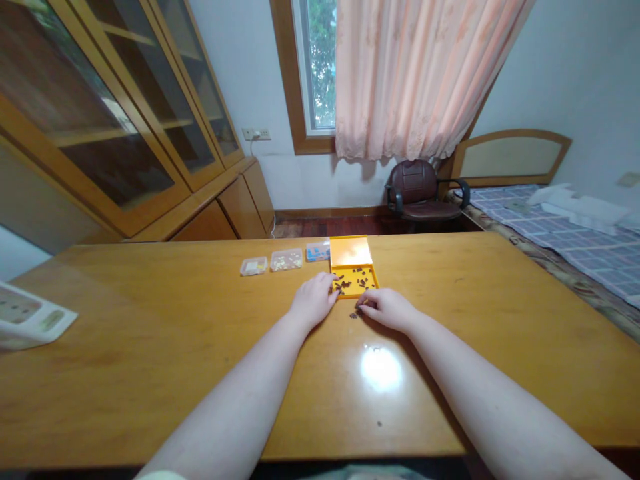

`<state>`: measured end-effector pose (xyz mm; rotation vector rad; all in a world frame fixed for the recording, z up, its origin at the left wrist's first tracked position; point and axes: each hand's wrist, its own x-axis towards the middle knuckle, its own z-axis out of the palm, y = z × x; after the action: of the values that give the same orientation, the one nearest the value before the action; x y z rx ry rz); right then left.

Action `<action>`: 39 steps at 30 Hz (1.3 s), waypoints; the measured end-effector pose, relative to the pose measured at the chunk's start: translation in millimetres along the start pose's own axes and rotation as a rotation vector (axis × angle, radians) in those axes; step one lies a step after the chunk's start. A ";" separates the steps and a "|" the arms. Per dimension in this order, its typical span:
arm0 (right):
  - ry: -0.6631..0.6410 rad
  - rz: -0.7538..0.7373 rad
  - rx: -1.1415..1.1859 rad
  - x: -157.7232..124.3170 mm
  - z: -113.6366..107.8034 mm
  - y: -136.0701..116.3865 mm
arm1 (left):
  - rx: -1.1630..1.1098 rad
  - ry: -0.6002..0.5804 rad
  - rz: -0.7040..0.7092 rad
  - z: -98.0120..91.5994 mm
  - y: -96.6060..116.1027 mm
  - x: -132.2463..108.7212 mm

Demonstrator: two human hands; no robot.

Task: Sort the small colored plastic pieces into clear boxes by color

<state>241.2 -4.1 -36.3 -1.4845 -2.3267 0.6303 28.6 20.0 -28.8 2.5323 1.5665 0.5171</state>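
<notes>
An open yellow plastic box [354, 294] lies on the table with its lid raised at the back. Small dark brown pieces [363, 283] are scattered inside it. At the box's left edge, my left hand [314, 297] curls thumb and fingers over the rim. My right hand [389, 309] is just in front of the box's near right corner, fingertips pinched together at the tabletop on a small dark piece, partly hidden by the fingers. A few more loose brown pieces [353, 316] lie beside those fingertips.
Left of the box stand small clear containers: one with blue pieces [318, 252], one with cream pieces [287, 260], one with pale contents [254, 267]. A white plastic object [35, 317] sits at the table's left. A tiny dark speck [379, 423] lies near the front edge.
</notes>
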 end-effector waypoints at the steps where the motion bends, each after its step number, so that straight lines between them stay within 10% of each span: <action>1: -0.011 -0.012 0.001 -0.4 -0.2 -0.7 | -0.004 -0.030 0.034 0.0 0.4 -0.5; 11: -0.045 -0.059 -0.335 -0.8 -5.7 -11.2 | -0.078 -0.286 0.395 -3.2 13.0 -8.9; 39: -0.007 -0.046 -0.304 0.2 -3.3 -9.9 | -0.042 -0.273 0.294 1.9 10.0 -5.8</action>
<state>235.0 -6.9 -28.3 -1.5463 -2.5418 0.2782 35.4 10.4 -29.1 2.6774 1.0902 0.2148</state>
